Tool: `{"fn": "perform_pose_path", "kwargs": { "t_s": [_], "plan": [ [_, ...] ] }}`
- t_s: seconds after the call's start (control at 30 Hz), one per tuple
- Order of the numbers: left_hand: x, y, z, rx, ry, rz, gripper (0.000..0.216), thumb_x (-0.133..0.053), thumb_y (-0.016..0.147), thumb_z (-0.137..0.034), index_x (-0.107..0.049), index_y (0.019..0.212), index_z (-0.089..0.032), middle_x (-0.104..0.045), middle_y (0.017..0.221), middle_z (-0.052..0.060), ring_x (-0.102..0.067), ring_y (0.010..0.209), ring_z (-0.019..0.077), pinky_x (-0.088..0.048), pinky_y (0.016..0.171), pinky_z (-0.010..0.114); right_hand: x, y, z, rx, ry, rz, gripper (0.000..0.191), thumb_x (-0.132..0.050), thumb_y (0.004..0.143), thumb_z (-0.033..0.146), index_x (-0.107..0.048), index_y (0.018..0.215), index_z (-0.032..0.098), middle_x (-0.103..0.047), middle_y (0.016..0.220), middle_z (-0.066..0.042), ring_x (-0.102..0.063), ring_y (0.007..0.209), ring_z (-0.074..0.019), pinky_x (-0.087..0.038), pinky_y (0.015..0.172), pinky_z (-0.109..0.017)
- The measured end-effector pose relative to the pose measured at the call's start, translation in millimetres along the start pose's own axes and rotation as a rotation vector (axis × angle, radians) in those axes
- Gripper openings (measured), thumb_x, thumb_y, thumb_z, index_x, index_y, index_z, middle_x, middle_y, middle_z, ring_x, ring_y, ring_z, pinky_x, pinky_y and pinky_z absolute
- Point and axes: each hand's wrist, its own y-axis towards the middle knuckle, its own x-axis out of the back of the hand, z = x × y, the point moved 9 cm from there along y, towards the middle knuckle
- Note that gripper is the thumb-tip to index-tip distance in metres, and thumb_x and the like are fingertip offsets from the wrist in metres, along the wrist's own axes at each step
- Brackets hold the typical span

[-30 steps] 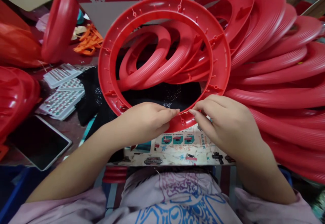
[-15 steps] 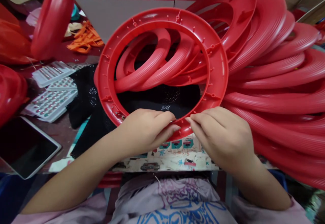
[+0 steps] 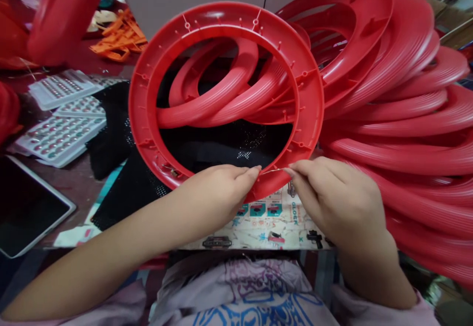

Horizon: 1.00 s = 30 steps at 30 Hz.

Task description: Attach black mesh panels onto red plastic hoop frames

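A large red plastic ring (image 3: 148, 75) stands tilted toward me, its ribbed inner face showing small pegs. My left hand (image 3: 214, 195) is closed on the ring's lower rim, thumb and forefinger pinched. My right hand (image 3: 332, 200) is pinched just to its right. A thin wire (image 3: 273, 170) runs between the two pinches, lying along the rim. Under my hands lies a printed paper sheet (image 3: 266, 222). Behind the ring a black studded cloth (image 3: 229, 144) shows through the opening.
A long stack of red rings (image 3: 406, 119) fans out to the right and behind. At left are white trays of small beads (image 3: 59, 136), a dark tablet (image 3: 25, 208), orange plastic pieces (image 3: 118, 38) and more red plastic parts (image 3: 62, 11).
The ring has tipped up and shifted slightly left. My fingertips, which met half a second ago, have drawn apart, and the thin wire now shows stretched between them.
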Motion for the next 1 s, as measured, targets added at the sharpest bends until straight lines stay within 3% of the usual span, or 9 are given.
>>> {"fn": "perform_pose_path", "kwargs": {
  "t_s": [0.2,0.37,0.57,0.93,1.0],
  "plan": [
    [4.0,0.3,-3.9,-0.065,0.027,-0.045,0.040,-0.028,0.098,-0.018,-0.058,0.119,-0.002,-0.069,0.090,0.014,-0.062,0.069,0.0167,-0.050,0.058,0.025,-0.5,2.6,-5.5,-0.009,0.081,-0.034,0.018,-0.061,0.091,0.022,-0.067,0.075,0.015,-0.057,0.062,-0.001,-0.050,0.056,-0.0135,-0.036,0.055,-0.030],
    [10.5,-3.0,-10.0,-0.153,0.109,-0.135,0.044,-0.023,0.099,-0.020,-0.059,0.116,-0.001,-0.068,0.084,0.013,-0.063,0.069,0.0189,-0.051,0.059,0.028,-1.1,6.9,-12.1,-0.090,0.223,-0.061,0.016,-0.066,0.087,0.021,-0.068,0.072,0.016,-0.058,0.060,0.001,-0.051,0.055,-0.0101,-0.037,0.054,-0.026],
    [8.4,-0.3,-6.3,-0.113,0.114,-0.116,0.042,-0.027,0.100,-0.022,-0.064,0.110,-0.006,-0.071,0.084,0.012,-0.066,0.068,0.0189,-0.055,0.060,0.028,-2.4,11.2,-20.2,-0.220,0.269,-0.013,0.014,-0.069,0.085,0.022,-0.069,0.071,0.018,-0.060,0.059,0.002,-0.055,0.056,-0.0106,-0.037,0.051,-0.026],
    [13.9,0.4,-4.4,-0.070,0.052,-0.090,0.036,-0.033,0.093,-0.018,-0.067,0.093,-0.008,-0.069,0.075,0.010,-0.067,0.065,0.0226,-0.053,0.060,0.033,-10.6,13.5,-19.9,-0.235,0.225,0.053,0.016,-0.070,0.084,0.025,-0.068,0.069,0.019,-0.063,0.059,0.004,-0.055,0.056,-0.0096,-0.036,0.051,-0.025],
    [13.3,0.8,-2.5,-0.040,0.031,-0.090,0.034,-0.037,0.090,-0.022,-0.066,0.099,-0.007,-0.070,0.076,0.011,-0.068,0.066,0.0243,-0.054,0.060,0.034,-12.2,12.0,-18.0,-0.235,0.192,0.064,0.016,-0.069,0.085,0.024,-0.069,0.070,0.018,-0.064,0.060,0.003,-0.056,0.056,-0.0102,-0.037,0.053,-0.025]
  ]
}}
